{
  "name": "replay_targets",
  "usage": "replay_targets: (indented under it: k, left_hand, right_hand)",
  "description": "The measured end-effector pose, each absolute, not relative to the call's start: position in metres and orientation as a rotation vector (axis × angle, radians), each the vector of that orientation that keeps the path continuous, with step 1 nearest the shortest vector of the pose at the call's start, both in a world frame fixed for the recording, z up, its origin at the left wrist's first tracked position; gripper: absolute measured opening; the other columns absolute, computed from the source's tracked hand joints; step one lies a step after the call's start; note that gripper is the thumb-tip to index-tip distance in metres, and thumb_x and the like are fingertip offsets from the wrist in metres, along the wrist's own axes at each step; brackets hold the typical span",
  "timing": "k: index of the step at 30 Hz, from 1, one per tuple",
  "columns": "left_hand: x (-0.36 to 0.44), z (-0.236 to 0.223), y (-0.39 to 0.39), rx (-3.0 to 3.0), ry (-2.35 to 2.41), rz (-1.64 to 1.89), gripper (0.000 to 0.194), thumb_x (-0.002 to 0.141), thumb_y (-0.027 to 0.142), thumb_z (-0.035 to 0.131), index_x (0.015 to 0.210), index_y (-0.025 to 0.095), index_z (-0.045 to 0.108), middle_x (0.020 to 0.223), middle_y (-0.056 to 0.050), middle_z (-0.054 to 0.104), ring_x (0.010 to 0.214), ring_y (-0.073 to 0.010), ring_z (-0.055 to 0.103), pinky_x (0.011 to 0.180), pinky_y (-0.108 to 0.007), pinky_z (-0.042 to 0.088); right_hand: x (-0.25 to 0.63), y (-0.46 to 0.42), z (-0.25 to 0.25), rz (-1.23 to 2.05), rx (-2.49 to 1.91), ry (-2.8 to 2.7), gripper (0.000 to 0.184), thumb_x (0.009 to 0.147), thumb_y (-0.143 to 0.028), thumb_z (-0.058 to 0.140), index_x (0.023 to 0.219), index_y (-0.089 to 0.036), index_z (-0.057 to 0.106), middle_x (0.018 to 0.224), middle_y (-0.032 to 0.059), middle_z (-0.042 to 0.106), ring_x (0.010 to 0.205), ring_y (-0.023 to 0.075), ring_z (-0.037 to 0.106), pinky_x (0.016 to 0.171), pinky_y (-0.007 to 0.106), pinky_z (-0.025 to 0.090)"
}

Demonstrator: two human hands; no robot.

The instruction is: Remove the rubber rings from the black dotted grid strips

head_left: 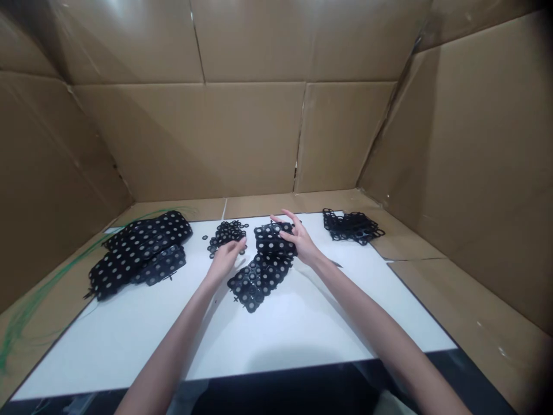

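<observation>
**Two hands apart, working over black lattice on a white board**

On my feed, the left hand [223, 260] has its fingertips at the edge of a small heap of black plastic rings [227, 233]. The right hand [299, 239] lies spread across the right end of a black lattice strip [273, 239] set with silver discs; I can't tell whether either hand is gripping. The strip sits mid-board, touching a longer lattice piece [256, 282] just beside the left hand. Farther left lies a stacked pile of lattice sheets [142, 251], and to the right a loose black lattice heap [352, 226]. All of it rests on the white board [108, 351], inside cardboard walls [194, 138], with green wires [43, 294] trailing along the left.
</observation>
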State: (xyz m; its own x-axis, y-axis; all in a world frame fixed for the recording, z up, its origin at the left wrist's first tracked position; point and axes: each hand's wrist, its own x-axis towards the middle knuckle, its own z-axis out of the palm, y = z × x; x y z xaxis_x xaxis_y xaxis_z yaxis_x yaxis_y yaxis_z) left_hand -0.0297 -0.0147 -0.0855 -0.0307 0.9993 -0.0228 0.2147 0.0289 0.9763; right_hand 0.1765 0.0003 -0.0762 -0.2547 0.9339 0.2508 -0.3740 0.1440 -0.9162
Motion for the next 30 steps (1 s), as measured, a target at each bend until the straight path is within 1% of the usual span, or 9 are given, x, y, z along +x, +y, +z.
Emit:
replay_targets:
  k: [2,3,6,9,12,15,19,25,30]
  left_hand:
    - [-0.021,-0.081,-0.002,1.143,1.226,1.126,0.041,0.068,0.053,0.052,0.074,0.014,0.065,0.084,-0.009,0.066,0.080,-0.0185,0.059,0.074,-0.028,0.043]
    - [-0.017,-0.078,0.002,1.044,1.131,1.100,0.041,0.068,0.053,0.053,0.074,0.014,0.064,0.082,-0.010,0.066,0.075,-0.0180,0.060,0.072,-0.030,0.044]
    - [-0.010,-0.074,0.006,0.966,1.009,1.156,0.026,0.063,0.036,0.066,0.075,0.013,0.064,0.077,-0.006,0.066,0.065,-0.0125,0.059,0.068,-0.026,0.045]
    - [-0.009,-0.076,0.005,0.875,0.977,1.228,0.020,0.059,0.026,0.070,0.071,0.011,0.064,0.070,-0.004,0.065,0.061,-0.0096,0.058,0.066,-0.023,0.045]
    - [-0.009,-0.082,0.002,0.765,0.929,1.248,0.017,0.057,0.020,0.071,0.069,0.010,0.065,0.069,-0.004,0.065,0.064,-0.0099,0.059,0.069,-0.023,0.046]
    - [-0.007,-0.090,-0.004,0.698,0.882,1.249,0.015,0.058,0.018,0.071,0.070,0.011,0.065,0.072,-0.003,0.066,0.069,-0.0098,0.060,0.071,-0.022,0.046]
    - [-0.007,-0.097,-0.013,0.668,0.869,1.240,0.012,0.060,0.019,0.071,0.069,0.012,0.065,0.073,-0.002,0.065,0.069,-0.0090,0.059,0.068,-0.020,0.046]
    - [-0.010,-0.091,-0.021,0.694,0.838,1.177,0.009,0.062,0.017,0.067,0.069,0.011,0.066,0.073,-0.003,0.065,0.071,-0.0102,0.058,0.071,-0.023,0.046]
    - [-0.006,-0.091,-0.023,0.717,0.879,1.205,0.007,0.060,0.017,0.068,0.063,0.012,0.065,0.067,-0.001,0.062,0.068,-0.0099,0.057,0.067,-0.021,0.045]
  right_hand:
    - [0.177,0.004,-0.073,1.354,-0.617,-1.380,0.060,0.070,-0.025,0.061,0.122,-0.029,0.032,0.130,0.0055,0.045,0.104,0.0167,0.054,0.092,0.035,0.039]
    - [0.177,0.005,-0.071,1.312,-0.618,-1.454,0.060,0.071,-0.026,0.060,0.124,-0.028,0.030,0.129,0.0064,0.046,0.107,0.0170,0.052,0.094,0.035,0.037]
    - [0.178,0.009,-0.065,1.139,-0.678,-1.674,0.060,0.076,-0.026,0.054,0.128,-0.025,0.026,0.126,0.0074,0.049,0.114,0.0166,0.045,0.099,0.035,0.031]
    - [0.178,0.010,-0.062,0.826,-0.849,-1.866,0.062,0.077,-0.022,0.052,0.131,-0.025,0.023,0.127,0.0071,0.047,0.118,0.0180,0.042,0.099,0.038,0.030]
    - [0.172,0.007,-0.063,0.341,-1.014,-1.976,0.054,0.074,-0.020,0.054,0.125,-0.023,0.036,0.130,0.0094,0.041,0.118,0.0231,0.038,0.096,0.043,0.032]
    - [0.159,-0.001,-0.068,0.040,-0.981,-2.063,0.024,0.079,-0.019,0.049,0.102,-0.019,0.055,0.111,0.0106,0.053,0.105,0.0221,0.046,0.089,0.040,0.039]
    - [0.147,-0.013,-0.079,0.088,-0.921,-2.158,0.014,0.081,-0.021,0.047,0.091,-0.017,0.057,0.088,0.0070,0.060,0.086,0.0176,0.053,0.079,0.032,0.046]
    - [0.149,-0.019,-0.085,0.105,-0.870,-2.095,0.016,0.083,-0.022,0.046,0.093,-0.019,0.059,0.089,0.0047,0.062,0.085,0.0153,0.054,0.079,0.030,0.046]
    - [0.151,-0.022,-0.083,0.159,-0.898,-2.078,0.018,0.083,-0.023,0.048,0.097,-0.021,0.058,0.089,0.0034,0.063,0.084,0.0152,0.055,0.077,0.030,0.047]
